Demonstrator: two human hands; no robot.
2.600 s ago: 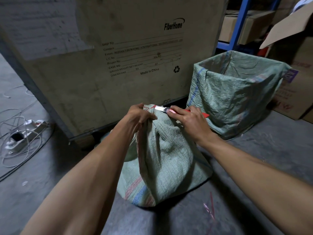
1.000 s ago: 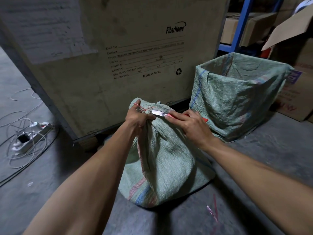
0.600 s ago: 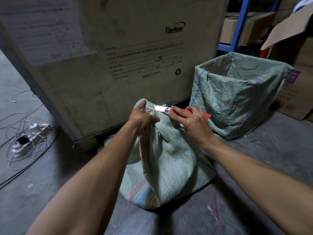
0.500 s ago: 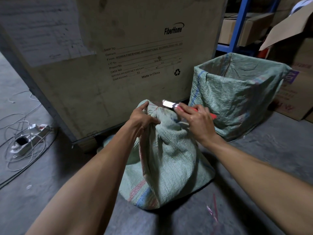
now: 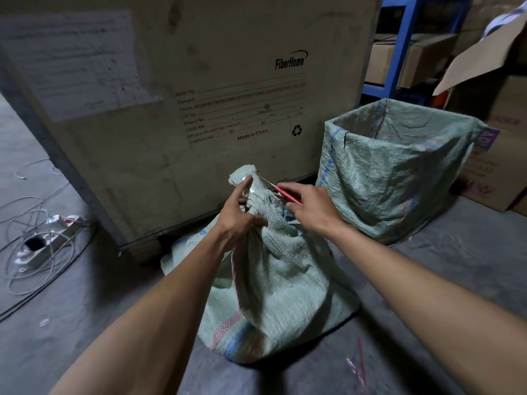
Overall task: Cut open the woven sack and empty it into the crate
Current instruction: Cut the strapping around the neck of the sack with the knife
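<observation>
A green woven sack (image 5: 281, 283) with red and blue stripes stands on the concrete floor in the middle. My left hand (image 5: 238, 215) grips its bunched neck, index finger raised along the frayed top. My right hand (image 5: 309, 208) holds a red-handled utility knife (image 5: 285, 194), its blade tip at the sack's neck just right of my left fingers. To the right stands the crate (image 5: 399, 172), its open top lined with a green woven bag; nothing is visible inside it.
A large FiberHome shipping box (image 5: 182, 104) rises right behind the sack. A power strip with tangled cables (image 5: 42, 243) lies on the floor at left. Cardboard boxes (image 5: 496, 155) and a blue shelf post (image 5: 399, 44) stand at right. Pink string scraps (image 5: 356, 363) lie in front.
My right hand has turned the knife so the blade now shows only edge-on at the neck. My left index finger has lifted, and the sack's frayed top stands up higher.
</observation>
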